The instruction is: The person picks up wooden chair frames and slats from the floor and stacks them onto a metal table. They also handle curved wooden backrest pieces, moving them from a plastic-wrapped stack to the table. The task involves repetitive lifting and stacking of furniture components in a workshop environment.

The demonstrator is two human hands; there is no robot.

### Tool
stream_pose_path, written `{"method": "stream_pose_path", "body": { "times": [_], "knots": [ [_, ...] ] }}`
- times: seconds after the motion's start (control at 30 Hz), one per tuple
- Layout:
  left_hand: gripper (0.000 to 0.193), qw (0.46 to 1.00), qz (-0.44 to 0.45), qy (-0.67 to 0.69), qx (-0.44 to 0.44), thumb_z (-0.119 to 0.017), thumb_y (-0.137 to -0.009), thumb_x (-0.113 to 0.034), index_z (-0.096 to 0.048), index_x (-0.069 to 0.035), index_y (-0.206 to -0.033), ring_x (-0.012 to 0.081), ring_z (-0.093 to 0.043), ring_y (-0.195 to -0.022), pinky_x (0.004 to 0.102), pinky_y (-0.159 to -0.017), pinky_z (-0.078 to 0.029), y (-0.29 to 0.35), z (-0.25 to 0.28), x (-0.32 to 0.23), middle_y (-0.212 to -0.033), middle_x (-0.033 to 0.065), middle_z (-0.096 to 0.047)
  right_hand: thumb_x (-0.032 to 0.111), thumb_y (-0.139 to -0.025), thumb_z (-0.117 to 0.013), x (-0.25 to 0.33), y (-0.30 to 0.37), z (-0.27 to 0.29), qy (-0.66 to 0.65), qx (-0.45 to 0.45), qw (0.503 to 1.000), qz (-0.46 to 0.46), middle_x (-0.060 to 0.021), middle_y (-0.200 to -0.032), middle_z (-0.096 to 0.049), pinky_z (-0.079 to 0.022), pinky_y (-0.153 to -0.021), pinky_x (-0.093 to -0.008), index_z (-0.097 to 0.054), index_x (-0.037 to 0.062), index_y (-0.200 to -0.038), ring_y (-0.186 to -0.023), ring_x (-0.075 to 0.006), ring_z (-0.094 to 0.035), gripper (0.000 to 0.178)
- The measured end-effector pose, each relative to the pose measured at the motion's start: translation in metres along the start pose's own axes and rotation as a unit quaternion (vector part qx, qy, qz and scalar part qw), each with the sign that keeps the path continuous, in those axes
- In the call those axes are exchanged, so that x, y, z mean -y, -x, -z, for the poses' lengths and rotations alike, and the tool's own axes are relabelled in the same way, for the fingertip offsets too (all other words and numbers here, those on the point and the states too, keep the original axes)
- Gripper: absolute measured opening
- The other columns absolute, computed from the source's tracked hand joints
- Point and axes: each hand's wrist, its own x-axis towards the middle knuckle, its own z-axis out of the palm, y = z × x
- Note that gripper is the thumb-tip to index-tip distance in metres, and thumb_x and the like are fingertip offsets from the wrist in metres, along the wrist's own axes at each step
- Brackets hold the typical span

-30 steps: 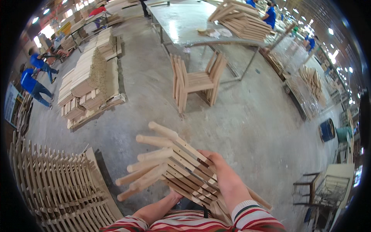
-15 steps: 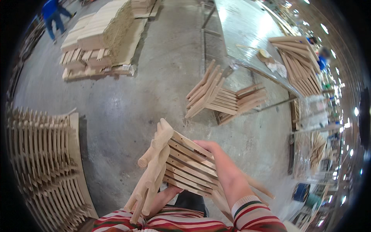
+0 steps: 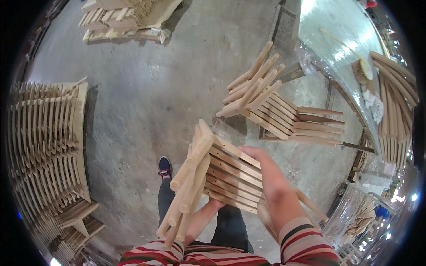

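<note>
I carry a stack of wooden leg frames in front of my waist. Its pale rails lie side by side with dark gaps between them, and small holes show in some. Rounded legs cross over one another at the left end; more stick out at the right, partly behind my forearm. My right hand is closed over the far edge of the rails. From the near side my left hand grips the stack's lower edge, its fingers partly hidden underneath. Ahead on the right, a similar stack of frames stands apart from my load.
A plastic-covered table at the far right bears a tape roll and more wooden frames. Rows of curved wooden parts line the left. Stacked boards lie at the back. My shoe is on the concrete floor.
I have stepped forward with the stack still in both hands. The standing frames and table appear closer and farther right. My shoe has come into view; the person in blue has left it.
</note>
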Motion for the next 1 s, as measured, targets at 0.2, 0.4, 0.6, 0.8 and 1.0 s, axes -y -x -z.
{"method": "stream_pose_path", "body": {
  "times": [0.2, 0.4, 0.6, 0.8, 1.0],
  "knots": [
    [0.062, 0.994, -0.001, 0.058, 0.098, -0.046, -0.08, -0.059, -0.043, -0.016, -0.126, 0.0241, -0.042, -0.117, 0.0416, -0.098, -0.037, -0.087, 0.005, 0.06, -0.127, 0.0015, -0.046, 0.059, -0.08, -0.044, -0.062, -0.064, 0.081, 0.103, -0.066, 0.992, -0.031, -0.0123, -0.132, -0.043, -0.032, -0.096, -0.0371, -0.05, 0.0126, -0.123, -0.119, -0.0277, -0.042, 0.063],
    [0.065, 0.983, -0.154, 0.022, 0.099, -0.046, -0.079, -0.06, -0.04, -0.017, -0.127, 0.0234, -0.043, -0.116, 0.0422, -0.098, -0.037, -0.179, 0.018, 0.052, -0.127, 0.0025, -0.045, 0.012, -0.08, -0.048, -0.044, -0.047, 0.066, 0.126, -0.41, 0.794, 0.431, -0.0175, -0.105, -0.057, -0.042, -0.085, -0.0379, -0.057, 0.0009, -0.102, -0.098, -0.0353, -0.052, 0.027],
    [0.059, 0.986, -0.14, -0.015, 0.089, -0.046, -0.08, -0.058, -0.044, -0.017, -0.123, 0.0212, -0.047, -0.111, 0.0411, -0.095, -0.038, -0.235, 0.008, 0.033, -0.12, 0.0008, -0.05, 0.012, -0.074, -0.06, -0.094, -0.033, 0.053, 0.141, -0.517, 0.777, 0.331, -0.0165, -0.119, -0.047, -0.038, -0.089, -0.0409, -0.051, 0.0011, -0.11, -0.106, -0.0332, -0.046, 0.038],
    [0.056, 0.982, -0.161, -0.063, 0.08, -0.046, -0.081, -0.056, -0.046, -0.017, -0.121, 0.0208, -0.047, -0.11, 0.04, -0.094, -0.038, -0.232, 0.0, 0.027, -0.119, 0.0002, -0.051, 0.021, -0.069, -0.066, -0.104, -0.052, 0.058, 0.227, -0.475, 0.786, 0.325, -0.0118, -0.116, -0.044, -0.037, -0.088, -0.041, -0.05, 0.0029, -0.11, -0.105, -0.0309, -0.042, 0.048],
    [0.053, 0.978, -0.18, -0.053, 0.092, -0.043, -0.085, -0.052, -0.042, -0.017, -0.124, 0.0199, -0.046, -0.111, 0.0376, -0.094, -0.039, -0.232, -0.009, 0.035, -0.12, 0.0012, -0.049, 0.027, -0.066, -0.067, -0.097, -0.056, 0.035, 0.238, -0.484, 0.776, 0.327, -0.0106, -0.107, -0.046, -0.035, -0.088, -0.0411, -0.051, 0.0038, -0.109, -0.099, -0.0283, -0.043, 0.052]
  ]
}}
